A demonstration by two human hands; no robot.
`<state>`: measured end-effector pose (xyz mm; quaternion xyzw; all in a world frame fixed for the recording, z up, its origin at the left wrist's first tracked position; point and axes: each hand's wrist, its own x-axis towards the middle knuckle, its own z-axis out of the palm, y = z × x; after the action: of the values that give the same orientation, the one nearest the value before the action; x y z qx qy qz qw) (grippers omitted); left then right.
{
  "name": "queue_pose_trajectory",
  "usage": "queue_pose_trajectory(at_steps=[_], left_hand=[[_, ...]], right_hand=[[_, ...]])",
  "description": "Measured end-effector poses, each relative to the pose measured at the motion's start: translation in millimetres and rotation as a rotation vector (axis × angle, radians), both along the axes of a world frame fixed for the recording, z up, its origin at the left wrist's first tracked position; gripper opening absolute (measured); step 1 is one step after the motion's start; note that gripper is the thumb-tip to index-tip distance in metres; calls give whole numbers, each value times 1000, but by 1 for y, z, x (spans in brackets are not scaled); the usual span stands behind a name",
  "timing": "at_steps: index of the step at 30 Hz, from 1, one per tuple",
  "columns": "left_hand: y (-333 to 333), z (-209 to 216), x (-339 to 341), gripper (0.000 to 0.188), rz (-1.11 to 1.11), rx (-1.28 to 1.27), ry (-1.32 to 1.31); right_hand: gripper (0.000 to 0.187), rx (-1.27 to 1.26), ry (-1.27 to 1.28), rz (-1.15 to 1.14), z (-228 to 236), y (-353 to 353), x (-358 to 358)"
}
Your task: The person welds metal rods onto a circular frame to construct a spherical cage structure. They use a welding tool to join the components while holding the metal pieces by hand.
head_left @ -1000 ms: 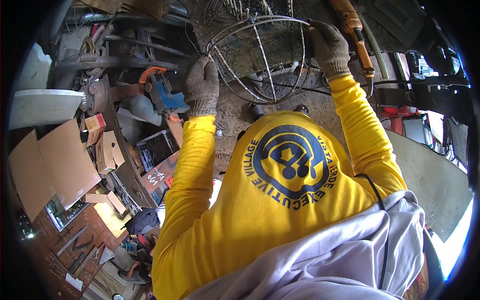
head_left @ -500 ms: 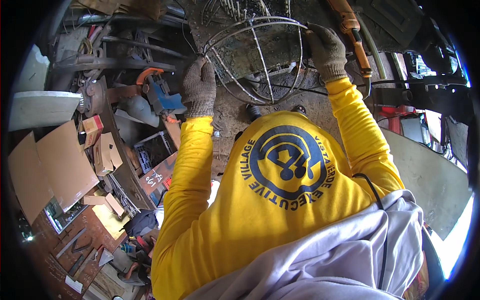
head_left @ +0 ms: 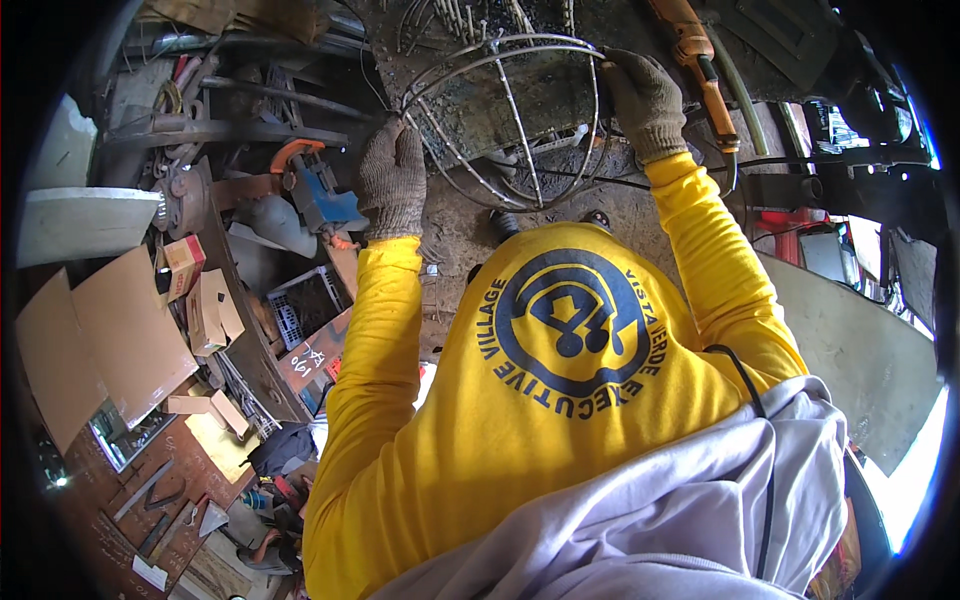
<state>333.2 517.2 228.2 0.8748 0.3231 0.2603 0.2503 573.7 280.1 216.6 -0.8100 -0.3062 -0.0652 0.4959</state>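
A round cage-like frame of metal rods (head_left: 516, 121) hangs between my hands at the near edge of the dark worktable (head_left: 440, 100). Ribbed rods run down from its double hoop to a lower ring. My left hand (head_left: 393, 172), in a brown knit glove, is closed on the left end of the hoop. On the opposite side my gloved right hand (head_left: 645, 100) grips the hoop's right end, fingers curled round it. Several short ribbed rods (head_left: 462, 18) lie on the table beyond the frame.
An orange angle grinder (head_left: 697, 60) rests on the table to the right of my right hand. Left of my left arm are a blue tool with an orange handle (head_left: 322, 190), metal bars (head_left: 240, 130) and cardboard boxes (head_left: 130, 330). A grey sheet (head_left: 850, 340) leans at right.
Both hands and the rod frame have shifted slightly to the left. My grip on the hoop stays the same.
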Motion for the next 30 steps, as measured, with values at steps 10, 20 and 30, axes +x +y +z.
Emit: queue_pose_trajectory(at_steps=[10,20,30], left_hand=[[1,1,1,35,12,18,58],[1,16,2,34,1,47,123],[-34,115,55,28,-346,402,8]], right_hand=[[22,3,19,1,0,-1,0],[21,-9,-10,-17,-1,0,-1],[21,-34,-88,-53,-1,3,-4]])
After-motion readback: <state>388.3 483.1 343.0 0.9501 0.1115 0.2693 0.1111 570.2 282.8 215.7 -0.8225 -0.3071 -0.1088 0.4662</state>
